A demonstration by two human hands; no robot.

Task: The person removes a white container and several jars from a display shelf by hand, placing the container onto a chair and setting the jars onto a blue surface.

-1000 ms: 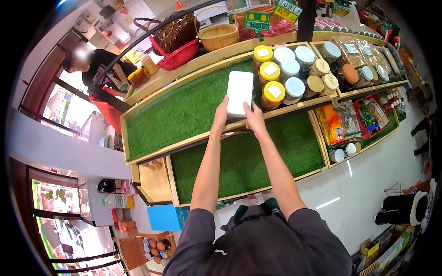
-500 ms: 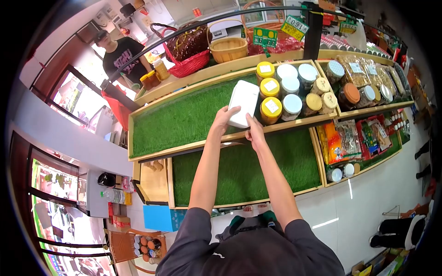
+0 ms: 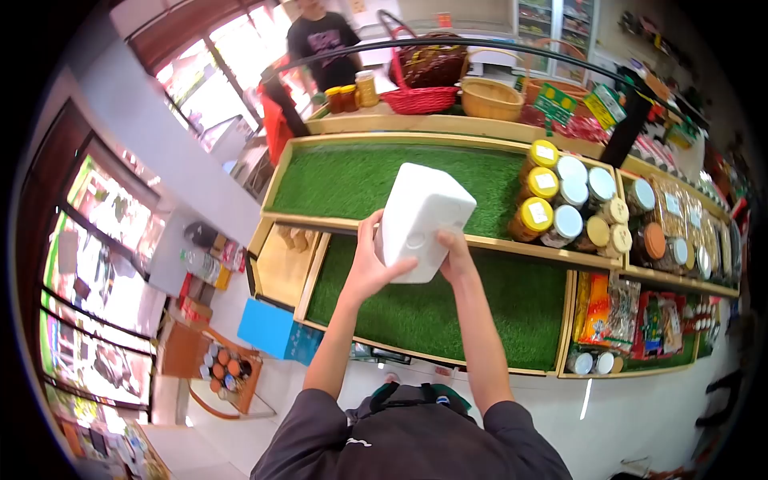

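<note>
Between both hands is a white block-shaped box point(image 3: 424, 212) that looks like foam, tilted so that its top and a side with a round mark show. My left hand point(image 3: 370, 262) wraps its left side, thumb along the lower edge. On the right, my right hand point(image 3: 456, 254) grips the lower right side with its thumb on the face. The box is held over the front edge of the upper turf-lined shelf point(image 3: 336, 172), above the lower turf-lined shelf point(image 3: 400, 308). What the box contains, if anything, is hidden.
Jars with yellow lids point(image 3: 534, 214) and pale blue lids point(image 3: 568, 222) stand at the upper shelf's right. Bagged goods point(image 3: 680, 212) lie beyond. Behind are a red basket point(image 3: 420, 100), a tan basket point(image 3: 490, 98) and a person point(image 3: 324, 48). A blue box point(image 3: 276, 328) sits lower left.
The white box has been raised and tipped toward me, so more of its side shows. Both hands have shifted their hold on it. My view has turned, moving the shelf jars rightward.
</note>
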